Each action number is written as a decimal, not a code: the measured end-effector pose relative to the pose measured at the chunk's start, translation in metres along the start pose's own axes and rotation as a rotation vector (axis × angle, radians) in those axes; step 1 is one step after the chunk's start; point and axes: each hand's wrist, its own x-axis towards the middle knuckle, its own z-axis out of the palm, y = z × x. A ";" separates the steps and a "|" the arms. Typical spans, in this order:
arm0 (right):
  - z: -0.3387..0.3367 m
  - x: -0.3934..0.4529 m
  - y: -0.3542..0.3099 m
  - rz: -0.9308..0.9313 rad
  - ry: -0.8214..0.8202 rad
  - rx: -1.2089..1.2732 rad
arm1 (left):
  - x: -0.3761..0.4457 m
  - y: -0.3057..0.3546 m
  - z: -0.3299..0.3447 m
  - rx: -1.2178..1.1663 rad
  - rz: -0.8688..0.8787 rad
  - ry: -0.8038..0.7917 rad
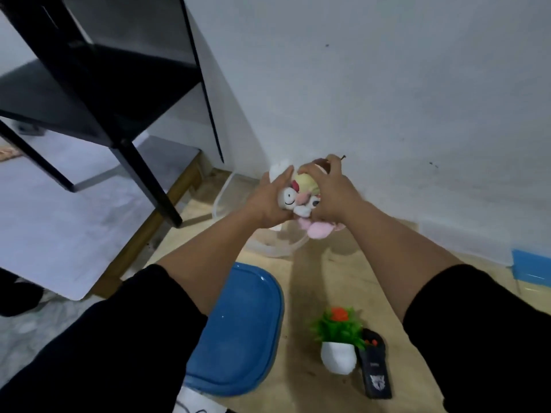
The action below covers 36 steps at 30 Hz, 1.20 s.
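Observation:
A bundle of small plush toys [301, 196], white, yellow and pink, is squeezed between both hands above a clear plastic container [278, 247] on the wooden surface. My left hand [272, 201] grips the bundle's left side, by a white toy with a drawn face. My right hand [326, 190] curls over the top and right side. A pink plush part [319, 229] hangs out below the hands. The container is mostly hidden by my arms and the toys.
A blue lid [244, 338] lies on the wooden surface [322, 281] near me. A small white pot with a green fake plant [340, 341] stands beside a dark flat package [375, 371]. A black shelf frame [98, 84] rises at left, the white wall [387, 99] ahead.

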 end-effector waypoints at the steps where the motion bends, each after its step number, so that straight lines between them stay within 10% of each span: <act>1: 0.008 0.010 -0.010 -0.003 0.001 0.001 | 0.003 -0.013 -0.007 0.005 -0.005 -0.008; 17: 0.109 0.063 -0.007 0.084 -0.108 -0.135 | 0.060 -0.111 0.024 0.181 0.000 -0.208; 36: 0.029 -0.102 0.034 0.095 0.036 -0.238 | -0.042 -0.011 0.052 0.028 0.197 -0.023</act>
